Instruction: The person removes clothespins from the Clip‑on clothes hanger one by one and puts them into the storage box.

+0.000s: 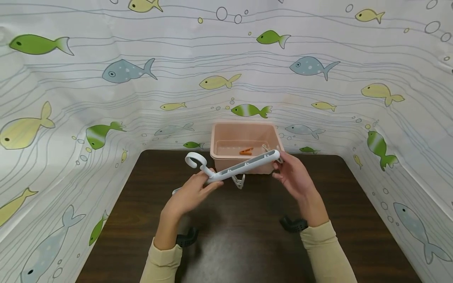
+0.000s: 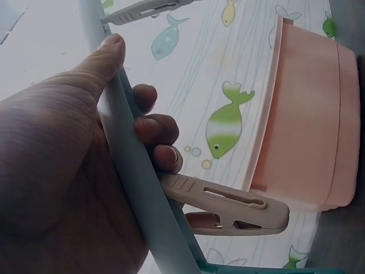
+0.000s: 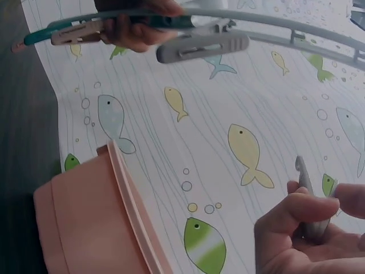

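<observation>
A white clothes hanger is held tilted above the table, its hook at the left and its right end higher. My left hand grips it near the hook, the thumb along the bar and the fingers curled round it. A pale clothespin hangs from the bar, and a beige clothespin is clipped beside the left fingers. By the hanger's right end, my right hand pinches a grey clothespin between thumb and fingers. The palm partly hides that clothespin.
A pink plastic bin stands at the table's back edge, behind the hanger. Inside it lie an orange clothespin and a pale clothespin. Fish-patterned sheeting walls the dark wooden table at the back and both sides.
</observation>
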Tool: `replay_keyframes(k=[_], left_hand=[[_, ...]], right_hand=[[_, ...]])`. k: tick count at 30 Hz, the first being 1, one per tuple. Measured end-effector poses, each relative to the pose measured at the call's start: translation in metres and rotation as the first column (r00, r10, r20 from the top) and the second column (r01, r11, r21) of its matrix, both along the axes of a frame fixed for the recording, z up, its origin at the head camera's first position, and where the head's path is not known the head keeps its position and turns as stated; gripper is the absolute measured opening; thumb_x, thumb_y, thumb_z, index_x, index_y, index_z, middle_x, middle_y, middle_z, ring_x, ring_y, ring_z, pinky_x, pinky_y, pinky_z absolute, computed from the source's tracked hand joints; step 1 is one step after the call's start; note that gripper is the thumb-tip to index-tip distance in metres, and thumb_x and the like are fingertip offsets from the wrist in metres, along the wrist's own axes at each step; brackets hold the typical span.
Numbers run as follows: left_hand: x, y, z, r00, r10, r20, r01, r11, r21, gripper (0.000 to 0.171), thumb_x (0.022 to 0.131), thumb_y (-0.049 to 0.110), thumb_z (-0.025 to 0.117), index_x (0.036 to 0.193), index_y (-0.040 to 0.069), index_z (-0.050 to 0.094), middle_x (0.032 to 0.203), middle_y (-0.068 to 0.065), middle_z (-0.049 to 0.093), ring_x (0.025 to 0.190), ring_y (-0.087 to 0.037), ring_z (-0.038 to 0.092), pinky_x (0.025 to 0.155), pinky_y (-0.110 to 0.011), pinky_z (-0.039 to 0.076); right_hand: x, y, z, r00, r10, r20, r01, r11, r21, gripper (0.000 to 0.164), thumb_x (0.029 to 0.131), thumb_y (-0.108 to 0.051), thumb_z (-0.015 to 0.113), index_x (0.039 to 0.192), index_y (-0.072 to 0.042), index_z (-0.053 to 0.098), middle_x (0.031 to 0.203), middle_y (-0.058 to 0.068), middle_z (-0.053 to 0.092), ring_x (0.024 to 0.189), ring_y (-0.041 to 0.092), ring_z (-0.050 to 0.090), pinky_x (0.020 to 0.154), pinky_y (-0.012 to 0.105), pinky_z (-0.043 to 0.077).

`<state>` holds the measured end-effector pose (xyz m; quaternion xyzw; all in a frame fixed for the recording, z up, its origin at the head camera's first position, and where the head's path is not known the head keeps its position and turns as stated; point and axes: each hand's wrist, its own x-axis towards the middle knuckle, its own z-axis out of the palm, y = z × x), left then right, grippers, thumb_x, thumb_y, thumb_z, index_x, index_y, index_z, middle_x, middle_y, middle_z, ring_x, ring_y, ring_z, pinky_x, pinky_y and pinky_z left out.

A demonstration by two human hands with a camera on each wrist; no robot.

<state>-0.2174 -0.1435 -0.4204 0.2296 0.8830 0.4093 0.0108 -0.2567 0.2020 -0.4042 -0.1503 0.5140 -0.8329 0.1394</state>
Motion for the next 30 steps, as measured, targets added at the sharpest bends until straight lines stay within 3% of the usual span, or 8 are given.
replay_keyframes(k=[5,8,11,14,19,26,30], left_hand=[[0.000,-0.001,0.000,1.000,0.013,0.010,-0.013,1.000,0.002,0.025,0.108,0.047,0.064,0.109,0.022,0.061,0.094,0.005,0.057,0.087,-0.016,0.057,0.085,-0.037,0.047],[-0.001,-0.002,0.000,1.000,0.014,0.014,-0.014,1.000,0.006,0.025,0.108,0.047,0.064,0.109,0.022,0.060,0.092,0.005,0.056,0.086,-0.016,0.057,0.084,-0.038,0.047],[0.000,-0.003,0.000,1.000,0.014,0.017,-0.014,1.000,0.006,0.026,0.108,0.047,0.064,0.108,0.022,0.060,0.091,0.005,0.055,0.085,-0.016,0.056,0.083,-0.037,0.047],[0.000,-0.004,0.000,0.999,0.017,0.028,-0.017,1.000,0.009,0.027,0.108,0.049,0.063,0.107,0.022,0.060,0.090,0.005,0.055,0.085,-0.015,0.056,0.082,-0.037,0.046],[-0.001,-0.004,-0.002,0.999,0.023,0.039,-0.023,1.000,0.009,0.028,0.108,0.049,0.064,0.108,0.022,0.060,0.090,0.005,0.055,0.085,-0.016,0.056,0.083,-0.038,0.046],[-0.002,-0.003,-0.003,0.998,0.029,0.050,-0.029,1.000,0.001,0.028,0.107,0.049,0.065,0.113,0.021,0.063,0.097,0.005,0.062,0.091,-0.017,0.059,0.088,-0.040,0.048],[-0.003,-0.003,-0.003,0.998,0.032,0.055,-0.032,0.999,-0.005,0.030,0.107,0.050,0.064,0.114,0.021,0.063,0.099,0.004,0.062,0.093,-0.018,0.059,0.089,-0.041,0.049]], right_hand=[[-0.011,0.006,0.005,0.997,-0.080,0.007,0.080,0.996,0.032,0.032,0.117,-0.033,0.047,0.127,-0.013,0.070,0.102,-0.002,0.058,0.089,0.010,0.052,0.063,0.021,0.049],[-0.016,0.007,0.009,0.992,-0.123,-0.001,0.122,0.989,0.086,0.030,0.116,-0.033,0.051,0.124,-0.013,0.071,0.103,-0.003,0.060,0.093,0.010,0.055,0.070,0.023,0.055],[-0.022,0.007,0.012,0.986,-0.162,-0.030,0.164,0.976,0.142,0.029,0.115,-0.033,0.053,0.123,-0.011,0.071,0.106,-0.004,0.065,0.095,0.011,0.057,0.076,0.023,0.055],[-0.030,0.005,0.015,0.976,-0.206,-0.074,0.217,0.955,0.202,0.033,0.114,-0.031,0.056,0.134,-0.007,0.066,0.115,-0.003,0.067,0.098,0.010,0.056,0.080,0.024,0.052],[-0.045,0.002,0.018,0.950,-0.285,-0.129,0.311,0.898,0.311,0.052,0.112,-0.030,0.061,0.159,-0.010,0.053,0.132,0.000,0.062,0.110,0.013,0.050,0.085,0.026,0.049],[-0.060,0.002,0.021,0.918,-0.349,-0.187,0.396,0.803,0.445,0.054,0.111,-0.037,0.062,0.160,-0.016,0.053,0.157,0.004,0.053,0.129,0.017,0.050,0.095,0.032,0.043],[-0.072,-0.001,0.019,0.905,-0.350,-0.242,0.426,0.741,0.519,0.055,0.109,-0.040,0.065,0.158,-0.017,0.056,0.159,0.008,0.055,0.139,0.022,0.051,0.107,0.039,0.043]])
